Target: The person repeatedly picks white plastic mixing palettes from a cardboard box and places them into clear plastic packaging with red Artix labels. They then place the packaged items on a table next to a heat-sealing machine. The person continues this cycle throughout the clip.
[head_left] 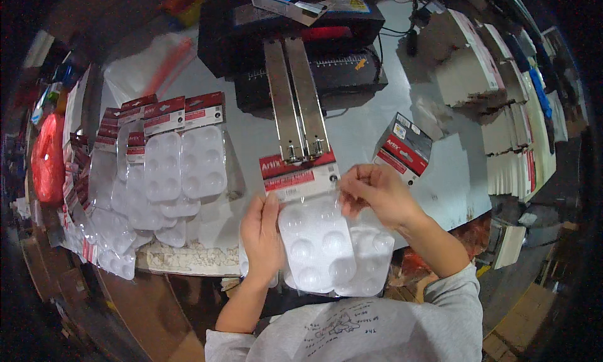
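A white plastic palette [316, 246] with round wells, in a clear bag, hangs below its red and white header card [300, 178]. The card's top edge lies under the front ends of the long metal arms [295, 98] of a black machine [220, 38]. My left hand [262, 233] is closed on the package's left edge, thumb on the card's lower corner. At the card's right edge my right hand [377, 192] pinches with curled fingers, partly hiding the corner. Behind this package, close to my body, lie more bagged palettes [372, 255].
Bagged palettes with red cards [204, 161] lie overlapping on the left of the grey table [248, 136]. A folded stack of red and black header cards [405, 149] sits to the right. Farther right stand tall card stacks [461, 66]. A small blue and white box [292, 0] rests on the machine.
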Motion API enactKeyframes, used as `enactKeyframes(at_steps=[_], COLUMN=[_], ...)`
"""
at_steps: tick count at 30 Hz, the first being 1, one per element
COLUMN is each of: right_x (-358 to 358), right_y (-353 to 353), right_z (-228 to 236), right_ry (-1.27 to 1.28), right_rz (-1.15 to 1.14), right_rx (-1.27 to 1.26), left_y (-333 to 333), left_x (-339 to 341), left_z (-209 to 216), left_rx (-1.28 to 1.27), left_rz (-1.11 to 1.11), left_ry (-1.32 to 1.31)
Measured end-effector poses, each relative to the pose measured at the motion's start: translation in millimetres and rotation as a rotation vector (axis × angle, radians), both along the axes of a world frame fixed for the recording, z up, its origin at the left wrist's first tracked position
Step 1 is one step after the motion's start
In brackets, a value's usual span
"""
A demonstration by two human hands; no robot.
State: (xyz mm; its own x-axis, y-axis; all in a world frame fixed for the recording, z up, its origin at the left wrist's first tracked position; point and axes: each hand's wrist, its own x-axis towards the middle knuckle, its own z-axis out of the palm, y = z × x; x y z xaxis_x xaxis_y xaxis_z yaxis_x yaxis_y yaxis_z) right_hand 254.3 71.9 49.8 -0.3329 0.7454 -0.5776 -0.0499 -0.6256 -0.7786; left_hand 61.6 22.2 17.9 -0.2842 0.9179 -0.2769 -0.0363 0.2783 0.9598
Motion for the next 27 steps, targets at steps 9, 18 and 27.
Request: enactKeyframes(at_steps=[9,18,27], right_x=[-9,68,95], right_y=[23,24,7], right_z=[-28,-30,-70], right_ry=[0.010,-0.682,-1.383], right_rz=[-0.125,-0.045,0.241], right_rx=[0.113,0.777,0.752], left_y=[37,43,3], left_x=[-4,-103,-126], left_z=[-12,4,15], left_rx=[0.007,0.010,0.110], left_rz=[-0.034,0.136,-0.116], left_ry=[0.104,0.204,1.358])
